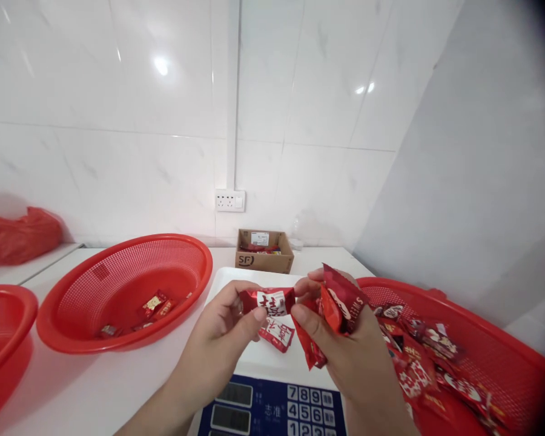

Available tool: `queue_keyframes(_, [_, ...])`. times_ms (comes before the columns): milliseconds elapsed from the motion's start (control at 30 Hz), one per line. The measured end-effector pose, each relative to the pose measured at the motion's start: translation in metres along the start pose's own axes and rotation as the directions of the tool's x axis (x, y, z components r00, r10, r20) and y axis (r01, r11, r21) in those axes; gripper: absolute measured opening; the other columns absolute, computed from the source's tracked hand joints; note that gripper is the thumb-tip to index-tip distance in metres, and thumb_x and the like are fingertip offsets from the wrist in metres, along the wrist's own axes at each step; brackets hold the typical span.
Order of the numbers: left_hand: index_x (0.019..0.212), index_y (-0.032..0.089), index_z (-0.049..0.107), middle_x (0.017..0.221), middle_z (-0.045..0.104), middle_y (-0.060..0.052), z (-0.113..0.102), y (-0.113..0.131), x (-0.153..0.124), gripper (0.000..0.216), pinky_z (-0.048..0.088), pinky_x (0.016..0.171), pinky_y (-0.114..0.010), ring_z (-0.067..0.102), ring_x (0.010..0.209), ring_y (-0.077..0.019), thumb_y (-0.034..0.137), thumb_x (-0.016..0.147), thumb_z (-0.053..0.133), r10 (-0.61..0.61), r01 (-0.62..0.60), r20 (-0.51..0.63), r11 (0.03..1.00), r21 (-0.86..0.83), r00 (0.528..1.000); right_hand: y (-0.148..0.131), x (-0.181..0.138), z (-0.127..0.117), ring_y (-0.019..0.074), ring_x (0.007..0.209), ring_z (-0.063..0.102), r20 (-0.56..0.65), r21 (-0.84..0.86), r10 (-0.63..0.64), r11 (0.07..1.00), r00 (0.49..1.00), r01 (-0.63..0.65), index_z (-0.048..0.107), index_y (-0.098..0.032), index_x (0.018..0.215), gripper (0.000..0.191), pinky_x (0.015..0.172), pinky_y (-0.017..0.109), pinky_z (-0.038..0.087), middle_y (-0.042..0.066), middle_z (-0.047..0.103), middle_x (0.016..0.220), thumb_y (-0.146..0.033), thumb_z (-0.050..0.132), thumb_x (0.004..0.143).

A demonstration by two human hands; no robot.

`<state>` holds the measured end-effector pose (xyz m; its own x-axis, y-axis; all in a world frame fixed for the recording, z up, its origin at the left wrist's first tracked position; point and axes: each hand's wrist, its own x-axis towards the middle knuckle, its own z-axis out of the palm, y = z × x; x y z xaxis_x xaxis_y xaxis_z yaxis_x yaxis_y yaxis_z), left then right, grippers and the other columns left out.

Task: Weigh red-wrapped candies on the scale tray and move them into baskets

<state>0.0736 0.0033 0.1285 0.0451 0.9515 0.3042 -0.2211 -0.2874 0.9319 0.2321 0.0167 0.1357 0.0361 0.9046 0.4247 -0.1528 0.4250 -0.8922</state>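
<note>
My left hand [218, 333] pinches one end of a red and white candy packet [272, 301] above the white pan of a scale [236, 280]. My right hand [345, 345] touches the other end of that packet and grips a bunch of red packets [336, 312]. Another red and white packet [277, 333] lies on the scale pan just below the hands. The scale's blue keypad [300, 409] shows at the bottom edge.
A red mesh basket [131, 290] with a few packets stands at the left, another red basket [0, 327] at the far left. A red basket full of packets [458, 363] is at the right. A small cardboard box [263, 251] sits by the tiled wall; a red bag [20, 233] lies at the back left.
</note>
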Motion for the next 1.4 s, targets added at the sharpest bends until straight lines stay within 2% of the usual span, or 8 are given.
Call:
queue_keyframes(100, [0.089,0.02,0.063,0.075,0.063,0.001,0.002,0.002,-0.003,0.012,0.049,0.061,-0.019,0.054,0.064,-0.0097,0.03,0.083,0.066,0.011,-0.011,-0.002,0.999,0.044,1.0,-0.003,-0.001,-0.002,0.013,0.065,0.06,0.012,-0.143,-0.058,0.988,0.998,0.059,0.061,-0.028,0.095,0.023,0.054,0.023,0.053,-0.002,0.063,0.08,-0.027,0.072,0.075])
queue_keyframes(267, [0.081,0.019,0.063,0.075,0.065,-0.001,0.003,0.006,-0.004,0.014,0.05,0.062,-0.022,0.058,0.066,-0.0126,0.033,0.082,0.066,0.039,-0.039,0.005,0.989,0.14,0.999,-0.004,0.0,-0.003,0.0146,0.064,0.062,0.059,-0.212,-0.035,0.976,0.998,0.047,0.061,-0.028,0.095,0.03,0.055,0.026,0.056,-0.003,0.065,0.078,-0.031,0.076,0.069])
queue_keyframes(367, [0.08,0.019,0.062,0.074,0.064,-0.001,0.001,0.007,-0.003,0.017,0.05,0.062,-0.023,0.059,0.068,-0.0135,0.035,0.081,0.067,0.056,-0.054,-0.009,0.984,0.17,0.998,-0.005,-0.002,0.0,0.0149,0.064,0.063,0.044,-0.24,-0.033,0.97,0.998,0.043,0.06,-0.027,0.094,0.026,0.056,0.027,0.057,-0.002,0.065,0.076,-0.028,0.073,0.071])
queue_keyframes(600, [0.082,0.02,0.066,0.075,0.066,0.0,-0.003,0.002,-0.002,0.015,0.05,0.064,-0.022,0.057,0.067,-0.0121,0.034,0.084,0.065,0.076,-0.074,-0.017,0.994,0.084,0.997,-0.008,-0.008,0.003,0.0131,0.064,0.063,0.046,-0.184,0.0,0.983,0.999,0.009,0.059,-0.027,0.093,0.019,0.056,0.023,0.056,-0.003,0.065,0.075,-0.021,0.066,0.076])
queue_keyframes(833, [0.083,0.019,0.067,0.074,0.066,-0.001,-0.004,-0.001,-0.003,0.019,0.049,0.061,-0.021,0.056,0.065,-0.0122,0.038,0.083,0.066,0.057,-0.057,-0.003,0.998,0.015,0.998,-0.008,-0.01,0.002,0.0129,0.062,0.064,0.057,-0.155,-0.061,0.986,0.997,0.069,0.059,-0.028,0.094,0.019,0.054,0.023,0.056,-0.003,0.066,0.075,-0.019,0.066,0.078])
queue_keyframes(967, [0.09,0.022,0.069,0.084,0.069,-0.001,-0.003,0.003,-0.005,0.019,0.052,0.065,-0.021,0.061,0.072,-0.0135,0.033,0.076,0.074,0.056,-0.056,0.006,0.998,0.029,0.998,-0.007,-0.01,0.003,0.0137,0.062,0.065,0.056,-0.147,-0.102,0.983,0.993,0.109,0.059,-0.027,0.095,0.018,0.055,0.024,0.057,-0.002,0.065,0.074,-0.02,0.065,0.08])
queue_keyframes(1100, [0.093,0.025,0.069,0.081,0.071,0.0,0.0,0.004,-0.008,0.019,0.055,0.069,-0.024,0.066,0.074,-0.0152,0.031,0.076,0.074,0.012,-0.011,0.043,0.999,-0.036,0.999,-0.008,-0.012,0.006,0.0126,0.059,0.063,0.063,-0.121,-0.108,0.986,0.992,0.115,0.058,-0.026,0.094,0.018,0.051,0.021,0.054,-0.001,0.065,0.073,-0.017,0.064,0.08])
queue_keyframes(1400, [0.091,0.025,0.071,0.086,0.071,-0.001,0.0,0.008,-0.015,0.014,0.056,0.071,-0.025,0.066,0.079,-0.0163,0.03,0.078,0.074,0.14,-0.138,-0.033,0.989,0.059,0.99,-0.017,-0.019,0.009,0.014,0.061,0.062,0.02,-0.219,-0.209,0.953,0.978,0.209,0.059,-0.029,0.09,0.021,0.053,0.023,0.054,-0.002,0.064,0.075,-0.012,0.063,0.078])
